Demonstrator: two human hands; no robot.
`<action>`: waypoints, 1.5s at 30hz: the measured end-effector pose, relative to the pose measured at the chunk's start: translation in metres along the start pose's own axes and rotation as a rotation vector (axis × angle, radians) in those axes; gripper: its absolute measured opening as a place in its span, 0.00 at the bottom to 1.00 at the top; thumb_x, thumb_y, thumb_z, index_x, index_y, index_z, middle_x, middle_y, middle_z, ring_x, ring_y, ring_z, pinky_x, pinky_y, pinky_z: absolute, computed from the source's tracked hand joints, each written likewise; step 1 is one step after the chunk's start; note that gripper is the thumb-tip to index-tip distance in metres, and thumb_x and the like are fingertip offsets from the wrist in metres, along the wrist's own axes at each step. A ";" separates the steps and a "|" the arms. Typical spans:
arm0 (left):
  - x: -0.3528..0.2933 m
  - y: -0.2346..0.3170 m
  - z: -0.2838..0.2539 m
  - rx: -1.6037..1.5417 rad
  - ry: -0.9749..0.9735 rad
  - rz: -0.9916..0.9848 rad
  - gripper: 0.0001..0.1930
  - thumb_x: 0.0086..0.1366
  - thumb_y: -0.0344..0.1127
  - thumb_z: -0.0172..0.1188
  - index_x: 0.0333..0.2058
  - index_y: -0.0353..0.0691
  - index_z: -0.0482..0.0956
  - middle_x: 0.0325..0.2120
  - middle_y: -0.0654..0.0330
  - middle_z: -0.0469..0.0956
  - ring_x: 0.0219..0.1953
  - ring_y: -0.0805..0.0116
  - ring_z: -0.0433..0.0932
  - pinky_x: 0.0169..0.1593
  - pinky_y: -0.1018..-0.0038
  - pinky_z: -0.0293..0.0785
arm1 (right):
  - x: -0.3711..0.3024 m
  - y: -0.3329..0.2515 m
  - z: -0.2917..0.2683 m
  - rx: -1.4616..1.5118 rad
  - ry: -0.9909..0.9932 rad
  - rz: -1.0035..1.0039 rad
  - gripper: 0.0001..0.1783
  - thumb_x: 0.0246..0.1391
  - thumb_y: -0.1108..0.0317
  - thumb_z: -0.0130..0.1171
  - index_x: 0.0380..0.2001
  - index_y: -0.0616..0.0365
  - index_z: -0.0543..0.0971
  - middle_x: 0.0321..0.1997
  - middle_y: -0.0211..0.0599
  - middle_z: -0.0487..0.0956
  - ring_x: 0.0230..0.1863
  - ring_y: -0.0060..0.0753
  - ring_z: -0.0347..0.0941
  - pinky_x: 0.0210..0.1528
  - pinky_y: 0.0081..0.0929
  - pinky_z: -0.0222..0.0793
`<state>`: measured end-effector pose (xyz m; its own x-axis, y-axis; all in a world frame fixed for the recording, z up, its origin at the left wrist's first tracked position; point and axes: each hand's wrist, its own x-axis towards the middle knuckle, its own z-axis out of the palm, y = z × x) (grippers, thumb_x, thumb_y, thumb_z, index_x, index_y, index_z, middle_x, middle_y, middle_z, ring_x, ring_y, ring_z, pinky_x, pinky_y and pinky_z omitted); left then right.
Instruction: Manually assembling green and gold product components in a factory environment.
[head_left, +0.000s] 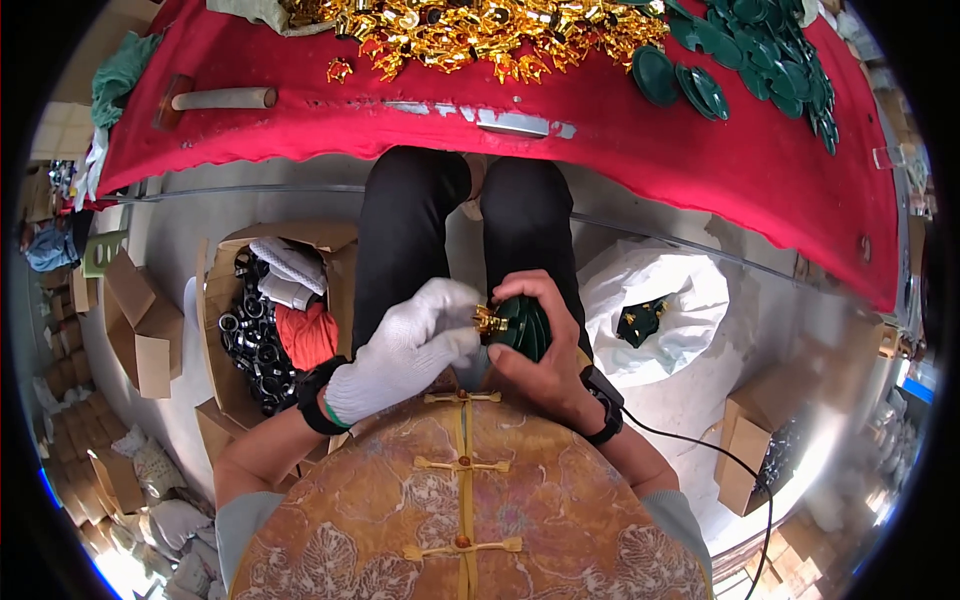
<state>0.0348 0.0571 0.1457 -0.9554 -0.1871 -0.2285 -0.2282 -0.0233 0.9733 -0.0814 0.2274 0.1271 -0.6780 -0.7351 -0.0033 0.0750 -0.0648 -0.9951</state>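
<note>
In front of my lap, my right hand [556,368] is bare and curls round a stack of dark green discs [522,328]. A shiny gold claw-like piece [487,320] sits against the left side of that stack. My left hand [408,338], in a white knitted glove, has its thumb and fingertips closed about this gold piece; part of the contact is hidden by the glove. Each wrist wears a black band.
A red-covered table [620,150] carries a heap of gold pieces [450,40], more green discs [770,60] and a hammer [225,98]. Left of my legs stands a cardboard box of black rings [250,345]. To the right is a white sack [690,345] with green pieces; a cable [700,441] trails nearby.
</note>
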 end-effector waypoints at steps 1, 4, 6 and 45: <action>-0.002 0.009 -0.002 -0.151 -0.081 -0.189 0.18 0.69 0.25 0.59 0.55 0.33 0.69 0.39 0.58 0.78 0.35 0.72 0.82 0.38 0.74 0.81 | -0.001 -0.005 -0.001 -0.082 -0.041 -0.078 0.27 0.41 0.72 0.66 0.49 0.62 0.73 0.47 0.42 0.72 0.47 0.33 0.71 0.52 0.27 0.67; -0.005 0.017 0.000 -0.230 -0.154 -0.375 0.16 0.72 0.27 0.55 0.56 0.36 0.69 0.39 0.55 0.80 0.32 0.74 0.82 0.37 0.77 0.81 | 0.001 -0.006 -0.002 -0.200 -0.136 -0.226 0.29 0.40 0.73 0.66 0.50 0.62 0.72 0.48 0.47 0.71 0.48 0.43 0.70 0.52 0.32 0.68; -0.008 0.024 0.002 -0.214 -0.088 -0.427 0.15 0.67 0.22 0.57 0.52 0.34 0.72 0.36 0.53 0.81 0.32 0.67 0.84 0.36 0.74 0.81 | 0.002 -0.007 -0.003 -0.225 -0.190 -0.293 0.29 0.40 0.73 0.66 0.49 0.62 0.72 0.48 0.47 0.71 0.48 0.45 0.70 0.52 0.33 0.68; -0.008 0.008 0.007 0.528 -0.074 0.344 0.18 0.50 0.18 0.63 0.42 0.32 0.77 0.31 0.48 0.76 0.32 0.46 0.81 0.33 0.63 0.79 | -0.009 0.000 0.002 -0.018 -0.176 -0.159 0.30 0.37 0.72 0.65 0.50 0.61 0.72 0.49 0.44 0.71 0.51 0.38 0.70 0.56 0.31 0.66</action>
<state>0.0388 0.0657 0.1549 -0.9966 -0.0292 0.0770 0.0509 0.5169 0.8546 -0.0737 0.2330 0.1277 -0.5420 -0.8232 0.1693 -0.0364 -0.1783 -0.9833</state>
